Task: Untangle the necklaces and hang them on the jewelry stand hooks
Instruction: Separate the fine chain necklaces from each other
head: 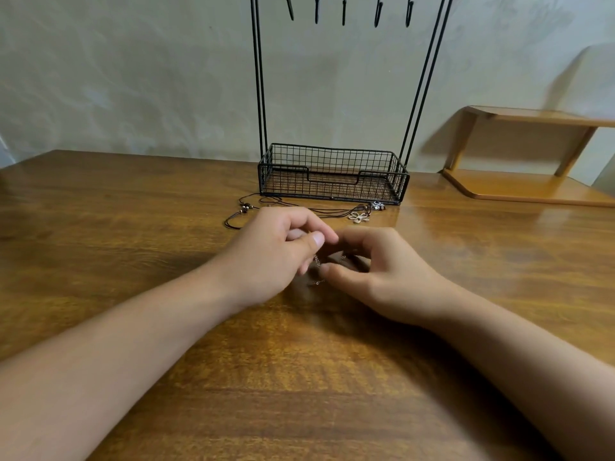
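My left hand and my right hand meet over the middle of the wooden table, fingers curled toward each other. Between them hangs a thin silver chain necklace, pinched by both hands and mostly hidden by the fingers. Behind the hands lie dark cord necklaces with beads and a silver flower pendant, close to the stand. The black wire jewelry stand has a basket base and several bare hooks at the top.
A small wooden shelf unit stands at the back right against the pale wall. The brown table stretches wide to the left and toward the near edge.
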